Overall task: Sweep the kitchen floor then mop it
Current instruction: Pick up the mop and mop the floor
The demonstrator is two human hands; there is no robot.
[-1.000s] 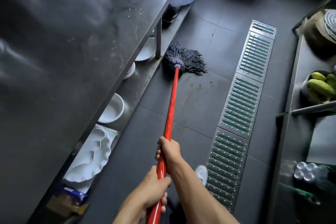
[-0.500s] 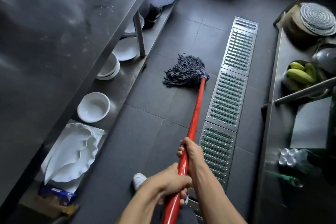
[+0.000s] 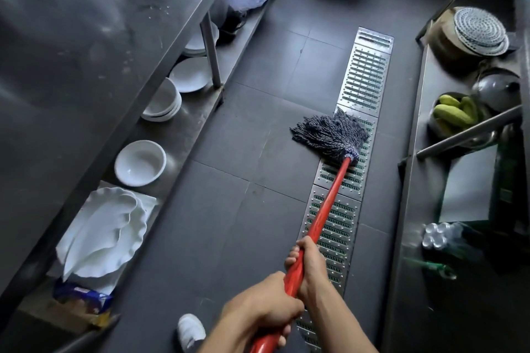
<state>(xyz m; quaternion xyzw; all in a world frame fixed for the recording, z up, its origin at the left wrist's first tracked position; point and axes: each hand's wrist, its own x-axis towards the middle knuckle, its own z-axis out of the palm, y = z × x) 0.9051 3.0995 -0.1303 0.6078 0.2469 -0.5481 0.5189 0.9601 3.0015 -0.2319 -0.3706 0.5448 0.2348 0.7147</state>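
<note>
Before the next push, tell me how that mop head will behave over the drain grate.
The mop head looks floppy: its loose strands splay sideways, so they will probably trail rather than hold shape. Lying partly on the slotted drain grate, strands may snag. The red handle looks straight, likely stiff.

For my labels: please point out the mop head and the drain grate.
mop head (image 3: pixel 329 133): head view, middle of the strands.
drain grate (image 3: pixel 364 77): head view, bare far panel.
</note>
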